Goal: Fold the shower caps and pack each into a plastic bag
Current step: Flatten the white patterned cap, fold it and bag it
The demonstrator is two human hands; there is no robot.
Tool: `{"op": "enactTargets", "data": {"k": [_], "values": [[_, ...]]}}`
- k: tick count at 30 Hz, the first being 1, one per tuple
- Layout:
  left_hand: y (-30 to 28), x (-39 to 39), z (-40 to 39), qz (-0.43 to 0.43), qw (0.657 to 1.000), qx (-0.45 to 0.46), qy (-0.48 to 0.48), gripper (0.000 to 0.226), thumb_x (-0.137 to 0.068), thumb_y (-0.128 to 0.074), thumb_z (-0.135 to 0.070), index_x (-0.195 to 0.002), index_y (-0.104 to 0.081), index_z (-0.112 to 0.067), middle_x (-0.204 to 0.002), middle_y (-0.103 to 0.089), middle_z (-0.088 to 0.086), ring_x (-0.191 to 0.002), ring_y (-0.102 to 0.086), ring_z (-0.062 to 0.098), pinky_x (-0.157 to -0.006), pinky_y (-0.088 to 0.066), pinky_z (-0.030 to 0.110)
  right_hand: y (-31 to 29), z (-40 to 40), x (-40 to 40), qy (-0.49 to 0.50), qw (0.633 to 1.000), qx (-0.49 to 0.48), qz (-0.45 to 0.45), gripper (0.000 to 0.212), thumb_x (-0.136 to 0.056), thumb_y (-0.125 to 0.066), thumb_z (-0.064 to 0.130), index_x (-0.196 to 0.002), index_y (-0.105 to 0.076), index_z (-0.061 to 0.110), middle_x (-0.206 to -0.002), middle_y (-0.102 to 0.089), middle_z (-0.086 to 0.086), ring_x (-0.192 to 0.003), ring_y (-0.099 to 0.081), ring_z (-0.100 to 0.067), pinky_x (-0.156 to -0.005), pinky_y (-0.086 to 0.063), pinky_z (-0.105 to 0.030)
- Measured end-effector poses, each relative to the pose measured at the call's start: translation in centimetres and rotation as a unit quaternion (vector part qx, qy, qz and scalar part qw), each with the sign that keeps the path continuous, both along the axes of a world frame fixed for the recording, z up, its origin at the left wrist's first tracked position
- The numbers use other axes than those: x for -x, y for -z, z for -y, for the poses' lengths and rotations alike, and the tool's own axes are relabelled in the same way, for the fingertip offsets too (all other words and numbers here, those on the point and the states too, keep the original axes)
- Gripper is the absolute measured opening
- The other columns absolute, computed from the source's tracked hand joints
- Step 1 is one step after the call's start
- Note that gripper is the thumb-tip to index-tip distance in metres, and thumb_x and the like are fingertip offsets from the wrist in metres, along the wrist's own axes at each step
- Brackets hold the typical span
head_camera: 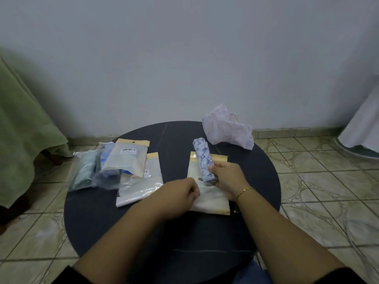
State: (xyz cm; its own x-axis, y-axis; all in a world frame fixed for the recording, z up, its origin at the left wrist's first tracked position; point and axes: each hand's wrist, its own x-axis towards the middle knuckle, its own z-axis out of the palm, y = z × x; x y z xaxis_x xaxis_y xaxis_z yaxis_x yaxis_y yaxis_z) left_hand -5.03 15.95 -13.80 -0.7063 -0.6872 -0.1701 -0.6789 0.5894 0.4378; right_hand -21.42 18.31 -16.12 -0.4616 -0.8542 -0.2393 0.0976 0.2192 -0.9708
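My right hand (226, 178) grips the near end of a folded white-and-blue patterned shower cap (202, 155), rolled into a narrow bundle that lies across a plastic bag (213, 199) with a yellow header. My left hand (180, 194) pinches the left edge of that bag, fingers curled. A loose pink-patterned shower cap (227, 128) lies crumpled at the far right of the round dark table (174, 238). On the left sit several bags, some with caps inside (125, 160), and a flat plastic bag (139, 187).
A green cloth (24, 130) drapes over furniture at the left. White fabric (363, 128) hangs at the right edge. Tiled floor (320, 181) surrounds the table; a plain wall stands behind it.
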Motion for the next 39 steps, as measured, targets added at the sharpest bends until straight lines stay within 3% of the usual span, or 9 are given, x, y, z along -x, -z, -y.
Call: {"op": "enactTargets", "data": {"k": [4, 6, 9, 14, 21, 24, 28, 32, 39], "values": [[-1.3, -1.4, 0.0, -0.008, 0.996, -0.079, 0.034, 0.016, -0.086, -0.057, -0.031, -0.086, -0.070, -0.021, -0.117, -0.062, -0.009, -0.102, -0.057, 0.008, -0.093, -0.047, 0.029, 0.1, 0.1, 0.3, -0.013, 0.997, 0.016, -0.068, 0.021, -0.092, -0.055, 0.008, -0.106, -0.070, 0.012, -0.105, -0.070, -0.008, -0.098, -0.066, -0.024, -0.092, -0.052, -0.038], [-1.2, -1.6, -0.2, 0.022, 0.994, -0.087, 0.067, 0.020, -0.085, -0.058, -0.032, -0.085, -0.074, -0.021, -0.132, -0.050, -0.016, -0.111, -0.051, 0.001, -0.097, -0.041, 0.024, 0.0, 0.1, 0.3, -0.027, 0.994, 0.019, -0.105, 0.031, -0.093, -0.055, 0.010, -0.123, -0.061, 0.009, -0.113, -0.067, -0.004, -0.102, -0.063, -0.018, -0.088, -0.052, -0.027], [-0.6, -1.5, -0.3, 0.055, 0.991, -0.064, 0.105, 0.016, -0.084, -0.062, -0.034, -0.088, -0.076, -0.028, -0.146, -0.032, -0.021, -0.115, -0.045, -0.004, -0.100, -0.039, 0.028, -0.2, -0.3, -0.2, -0.053, 0.986, 0.030, -0.154, 0.034, -0.094, -0.054, 0.013, -0.128, -0.057, 0.010, -0.117, -0.065, -0.001, -0.101, -0.061, -0.012, -0.077, -0.048, -0.012], [0.5, -1.3, -0.4, 0.037, 0.994, -0.012, 0.105, 0.008, -0.082, -0.067, -0.032, -0.090, -0.069, -0.034, -0.154, -0.021, -0.015, -0.127, -0.038, 0.002, -0.102, -0.033, 0.022, -1.2, -0.7, -0.4, -0.050, 0.990, 0.064, -0.115, 0.033, -0.091, -0.059, 0.010, -0.123, -0.061, 0.011, -0.096, -0.069, 0.006, -0.085, -0.064, -0.004, -0.074, -0.051, -0.015], [1.2, -0.3, -0.2, 0.010, 0.998, 0.036, 0.044, 0.026, -0.092, -0.052, -0.044, -0.102, -0.069, -0.028, -0.149, -0.036, -0.005, -0.127, -0.043, 0.014, -0.102, -0.037, 0.031, -2.6, -3.7, 1.1, -0.088, 0.996, -0.002, -0.034, 0.028, -0.087, -0.063, 0.011, -0.114, -0.059, 0.017, -0.107, -0.066, -0.006, -0.071, -0.057, -0.014, -0.053, -0.042, -0.025], [1.4, 0.3, -0.1, 0.004, 0.996, 0.086, 0.030, 0.023, -0.091, -0.055, -0.039, -0.109, -0.066, -0.030, -0.140, -0.045, -0.005, -0.123, -0.045, 0.016, -0.099, -0.040, 0.033, -3.2, -5.5, 2.2, -0.126, 0.991, -0.032, -0.033, 0.017, -0.088, -0.061, 0.009, -0.103, -0.060, 0.015, -0.094, -0.065, -0.006, -0.064, -0.051, -0.014, -0.048, -0.039, -0.024], [2.5, 1.2, -0.1, 0.034, 0.989, 0.136, 0.038, 0.040, -0.093, -0.049, -0.042, -0.132, -0.049, -0.038, -0.150, -0.031, -0.004, -0.131, -0.035, 0.021, -0.103, -0.035, 0.036, -4.4, -7.8, 3.1, -0.130, 0.991, -0.023, -0.021, 0.007, -0.088, -0.056, 0.004, -0.088, -0.061, 0.009, -0.066, -0.059, -0.003, -0.049, -0.046, -0.011, -0.041, -0.032, -0.022], [3.3, 1.8, -0.1, 0.037, 0.979, 0.194, 0.041, 0.041, -0.095, -0.041, -0.043, -0.132, -0.045, -0.027, -0.143, -0.036, -0.009, -0.116, -0.045, 0.020, -0.091, -0.040, 0.035, -5.9, -10.0, 3.6, -0.133, 0.989, -0.047, -0.046, 0.005, -0.086, -0.059, 0.004, -0.088, -0.063, 0.005, -0.057, -0.057, -0.005, -0.040, -0.043, -0.012, -0.036, -0.030, -0.019], [3.1, 2.5, -0.7, 0.024, 0.979, 0.204, 0.017, 0.061, -0.096, -0.040, -0.043, -0.150, -0.019, -0.022, -0.157, -0.013, -0.014, -0.126, -0.045, 0.018, -0.099, -0.042, 0.034, -6.6, -11.5, 3.2, -0.120, 0.974, -0.123, -0.148, 0.008, -0.083, -0.060, 0.005, -0.085, -0.066, 0.000, -0.065, -0.057, -0.014, -0.041, -0.045, -0.013, -0.037, -0.033, -0.021]]}}
